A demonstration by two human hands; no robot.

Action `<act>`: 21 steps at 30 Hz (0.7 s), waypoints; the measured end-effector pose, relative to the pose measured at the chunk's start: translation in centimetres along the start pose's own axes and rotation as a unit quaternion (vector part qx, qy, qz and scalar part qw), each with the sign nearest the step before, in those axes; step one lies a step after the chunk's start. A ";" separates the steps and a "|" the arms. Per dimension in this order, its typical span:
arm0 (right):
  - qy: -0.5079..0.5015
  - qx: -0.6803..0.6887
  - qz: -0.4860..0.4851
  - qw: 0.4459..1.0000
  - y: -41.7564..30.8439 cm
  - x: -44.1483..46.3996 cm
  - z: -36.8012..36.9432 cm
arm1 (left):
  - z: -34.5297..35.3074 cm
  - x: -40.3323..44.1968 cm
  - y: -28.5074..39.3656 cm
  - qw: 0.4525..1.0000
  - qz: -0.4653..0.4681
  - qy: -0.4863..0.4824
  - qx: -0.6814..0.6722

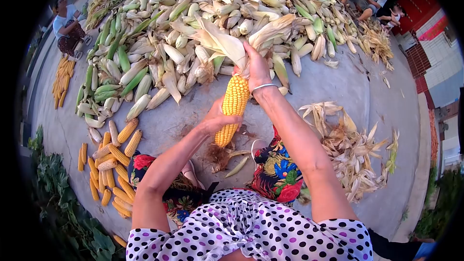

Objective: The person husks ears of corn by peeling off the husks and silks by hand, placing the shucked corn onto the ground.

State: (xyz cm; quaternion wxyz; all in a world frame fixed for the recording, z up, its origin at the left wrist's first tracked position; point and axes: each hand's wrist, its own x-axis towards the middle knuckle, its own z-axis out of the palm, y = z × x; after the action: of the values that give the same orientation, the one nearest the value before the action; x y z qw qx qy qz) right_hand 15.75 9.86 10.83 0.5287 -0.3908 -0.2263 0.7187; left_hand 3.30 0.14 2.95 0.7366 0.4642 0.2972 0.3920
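Left hand (215, 119) wrapped round corn cob (236, 94), likely steadying it; right hand (259, 71) closed on its peeled-back husk (226, 44).

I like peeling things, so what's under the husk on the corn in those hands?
Yellow kernels show below the peeled-back husk. The cob's far end is covered by husk and the right hand, so I can't see it.
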 end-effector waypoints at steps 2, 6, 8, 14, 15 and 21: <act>-0.045 0.071 -0.030 0.996 0.3 0.6 -0.3 | 0.9 0.0 -0.9 0.999 0.016 0.017 -0.049; -0.108 0.215 -0.121 0.963 -1.5 1.2 1.5 | 7.8 0.6 -1.5 0.911 -0.027 -0.032 -0.411; -0.099 0.080 -0.157 0.979 -1.9 1.7 -0.3 | 6.4 1.6 -2.0 0.950 -0.038 -0.028 -0.308; 0.120 -0.474 -0.233 0.841 -4.5 6.6 -19.3 | -12.2 0.4 -7.3 0.810 -0.050 -0.011 0.584; 0.129 -0.687 -0.114 0.706 -6.6 6.1 -24.9 | -15.1 -0.9 -6.8 0.741 -0.164 -0.051 0.649; 0.136 -0.876 0.382 0.262 -16.4 -12.8 -44.1 | -32.3 -14.9 -4.1 0.451 -0.328 -0.095 0.825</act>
State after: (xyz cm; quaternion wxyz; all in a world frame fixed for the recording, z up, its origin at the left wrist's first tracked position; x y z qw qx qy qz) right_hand 62.34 -0.45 0.93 -0.4473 -0.7499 -0.4672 0.1390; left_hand -29.04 0.89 -12.38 0.1058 0.7567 0.5392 -0.3542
